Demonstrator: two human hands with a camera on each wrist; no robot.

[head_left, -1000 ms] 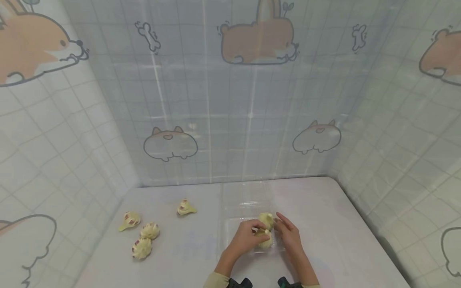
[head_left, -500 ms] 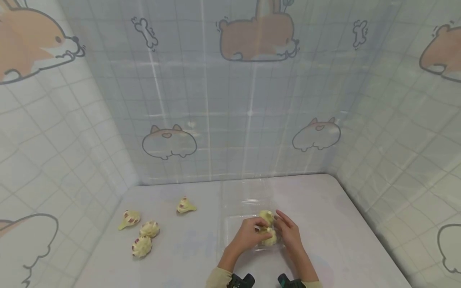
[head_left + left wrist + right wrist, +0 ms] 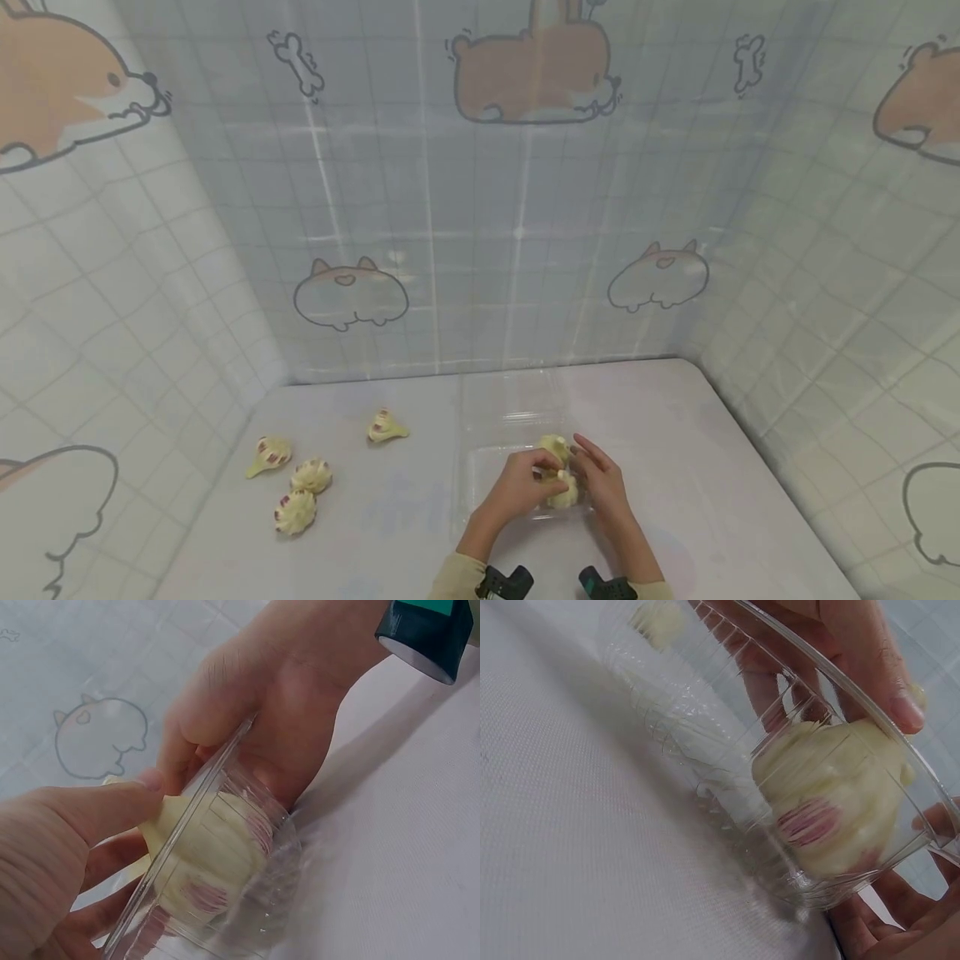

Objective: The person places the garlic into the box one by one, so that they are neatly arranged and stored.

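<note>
A clear plastic clamshell container lies with its lid folded back. My left hand reaches into it and pinches a garlic bulb at the near right corner. Pale with purple patches, this garlic bulb shows through the wall in the left wrist view. Just beyond it sits another garlic bulb, partly covered by the fingers. My right hand rests along the container's outer right side, index finger extended. In the right wrist view, its fingers lie beside the wall, partly hidden.
Several loose garlic bulbs are on the table to the left: a touching pair, one behind them, and one nearer the middle. Patterned sheets enclose the table at the back and both sides.
My left hand and the garlic bulb in it have shifted slightly right, toward the container's right wall. My right hand stays almost in place. The head view has tilted a little.
</note>
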